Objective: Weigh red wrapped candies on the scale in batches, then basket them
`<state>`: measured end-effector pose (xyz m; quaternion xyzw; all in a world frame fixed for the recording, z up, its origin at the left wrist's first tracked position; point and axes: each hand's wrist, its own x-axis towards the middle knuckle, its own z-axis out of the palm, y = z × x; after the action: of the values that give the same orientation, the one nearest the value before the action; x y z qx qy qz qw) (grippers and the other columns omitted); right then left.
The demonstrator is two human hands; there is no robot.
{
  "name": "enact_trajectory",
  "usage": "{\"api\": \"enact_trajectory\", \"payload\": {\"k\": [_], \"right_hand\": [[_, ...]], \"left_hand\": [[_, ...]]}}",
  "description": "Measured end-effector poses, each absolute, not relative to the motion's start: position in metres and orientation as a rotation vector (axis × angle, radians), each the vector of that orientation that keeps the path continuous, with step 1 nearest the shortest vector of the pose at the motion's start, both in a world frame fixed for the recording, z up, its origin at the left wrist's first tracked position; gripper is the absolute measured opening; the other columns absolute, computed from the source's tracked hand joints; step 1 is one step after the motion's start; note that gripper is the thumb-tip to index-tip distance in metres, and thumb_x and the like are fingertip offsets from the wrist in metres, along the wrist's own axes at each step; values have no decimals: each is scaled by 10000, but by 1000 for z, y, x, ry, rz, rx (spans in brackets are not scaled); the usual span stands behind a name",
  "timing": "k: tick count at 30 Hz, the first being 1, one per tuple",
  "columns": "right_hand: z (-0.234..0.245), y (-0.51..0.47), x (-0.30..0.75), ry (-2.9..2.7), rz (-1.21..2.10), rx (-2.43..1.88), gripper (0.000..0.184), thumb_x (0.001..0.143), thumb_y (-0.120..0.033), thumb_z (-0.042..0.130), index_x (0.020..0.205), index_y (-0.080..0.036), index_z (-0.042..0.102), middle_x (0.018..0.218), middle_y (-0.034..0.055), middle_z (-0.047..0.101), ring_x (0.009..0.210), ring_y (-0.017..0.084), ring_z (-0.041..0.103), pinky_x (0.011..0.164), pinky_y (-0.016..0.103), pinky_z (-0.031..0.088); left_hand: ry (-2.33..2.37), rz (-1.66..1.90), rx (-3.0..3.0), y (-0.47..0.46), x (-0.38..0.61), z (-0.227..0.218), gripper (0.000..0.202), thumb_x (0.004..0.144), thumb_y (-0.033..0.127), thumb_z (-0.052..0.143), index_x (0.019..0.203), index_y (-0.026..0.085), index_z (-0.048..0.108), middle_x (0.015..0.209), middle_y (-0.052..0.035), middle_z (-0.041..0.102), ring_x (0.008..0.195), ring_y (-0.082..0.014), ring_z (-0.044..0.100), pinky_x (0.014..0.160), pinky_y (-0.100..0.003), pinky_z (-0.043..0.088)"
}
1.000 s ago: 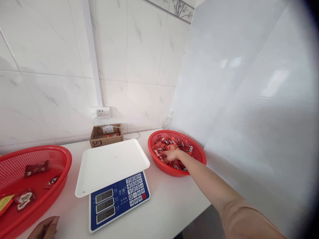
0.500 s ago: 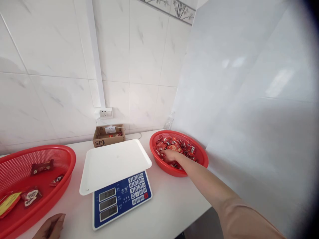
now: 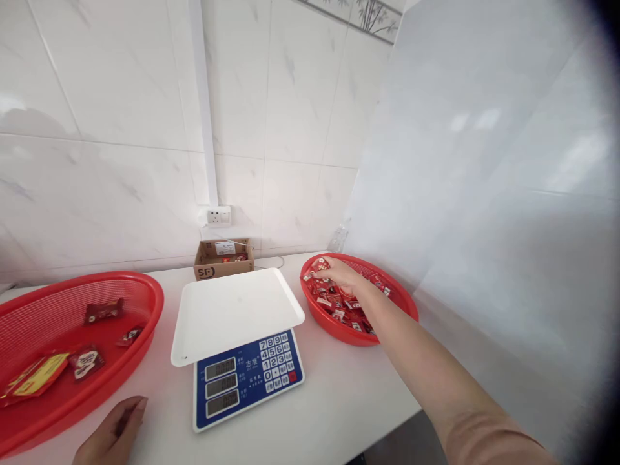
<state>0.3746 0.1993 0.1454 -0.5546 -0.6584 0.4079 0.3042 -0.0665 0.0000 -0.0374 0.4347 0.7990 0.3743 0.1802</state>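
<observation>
My right hand [image 3: 340, 274] reaches over the right red basket [image 3: 402, 303], its fingers closed on a small red wrapped snack packet [image 3: 320, 265] near the basket's left rim. Beneath it lie several similar red packets [image 3: 339, 314]. My left hand [image 3: 113, 431] hovers near the table's front left, with fingers curled together and nothing visible in them. It is close to the left red basket [image 3: 154, 303], which holds a few dark red packets [image 3: 87, 361] and a red-and-yellow packet [image 3: 43, 374]. Between the baskets stands a blue digital scale [image 3: 249, 378] with a white tray [image 3: 237, 313].
An open cardboard box [image 3: 223, 268] with a few packets inside stands behind the scale against the tiled wall. A cable runs from the wall socket [image 3: 219, 216]. Clear plastic [image 3: 338, 239] sits behind the right basket. A smooth panel [image 3: 484, 194] borders the table's right side.
My right hand has lifted from among the packets toward the basket's back left, a red packet now showing in its fingers. The view has shifted slightly left; my left hand stays curled.
</observation>
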Motion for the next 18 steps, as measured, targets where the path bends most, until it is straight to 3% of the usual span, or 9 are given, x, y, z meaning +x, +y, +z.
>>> {"api": "enact_trajectory", "payload": {"k": [4, 8, 15, 18], "right_hand": [[143, 197, 300, -1755, 1496, -1201, 326, 637, -187, 686, 910, -186, 507, 745, -8, 609, 597, 106, 579, 531, 221, 485], [127, 193, 244, -1829, 1649, -1157, 461, 606, -221, 736, 994, -197, 489, 790, -7, 593, 626, 111, 589, 534, 243, 512], [114, 188, 219, -1986, 1319, -1368, 595, 676, -393, 689, 1164, -208, 402, 1017, 73, 598, 681, 113, 585, 453, 173, 443], [116, 188, 221, -2173, 1166, -1397, 573, 694, -460, 656, 1170, -211, 455, 1138, 95, 573, 715, 125, 586, 444, 169, 416]], "left_hand": [[2225, 1051, 1276, -4, -58, -25, 315, 639, 529, 527, 809, 276, 609, 773, 31, 693, 754, -201, 645, 620, -253, 500], [2206, 1043, 1287, -9, -49, -15, 332, 675, 535, 485, 823, 258, 592, 776, 21, 679, 759, -179, 632, 648, -235, 482], [2175, 1091, 1306, -11, -42, -6, 303, 687, 515, 476, 762, 246, 595, 669, 32, 629, 648, -148, 592, 615, -220, 462], [2189, 1055, 1284, -11, -42, -5, 300, 694, 511, 474, 766, 247, 595, 667, 34, 625, 637, -146, 584, 608, -221, 459]]}}
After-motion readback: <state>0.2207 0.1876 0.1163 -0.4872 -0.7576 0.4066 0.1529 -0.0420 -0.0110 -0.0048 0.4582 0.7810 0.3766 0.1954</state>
